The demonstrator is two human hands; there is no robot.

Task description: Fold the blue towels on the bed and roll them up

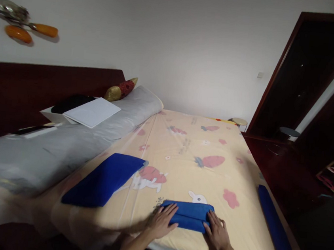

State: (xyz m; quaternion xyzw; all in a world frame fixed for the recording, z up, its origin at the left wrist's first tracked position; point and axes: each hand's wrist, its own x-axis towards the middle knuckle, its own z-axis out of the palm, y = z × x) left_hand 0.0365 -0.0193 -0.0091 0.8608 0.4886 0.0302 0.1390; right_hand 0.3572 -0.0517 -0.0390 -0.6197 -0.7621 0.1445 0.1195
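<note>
A bed [199, 160] in a white-walled room, its cartoon-print sheet holding three blue cloths. At the near edge a small folded blue cloth [190, 215] lies flat. The left hand [161, 221] and right hand [217, 233] rest on its ends, fingers spread — pressing evenly outward should keep the fold crisp. A larger blue cloth [104, 180] lies left; a long one [276, 224] right.

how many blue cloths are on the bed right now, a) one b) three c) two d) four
b) three: a folded cloth lies under the left hand and right hand, a larger cloth lies left of it, and a long cloth lies by the bed's right edge.
</note>
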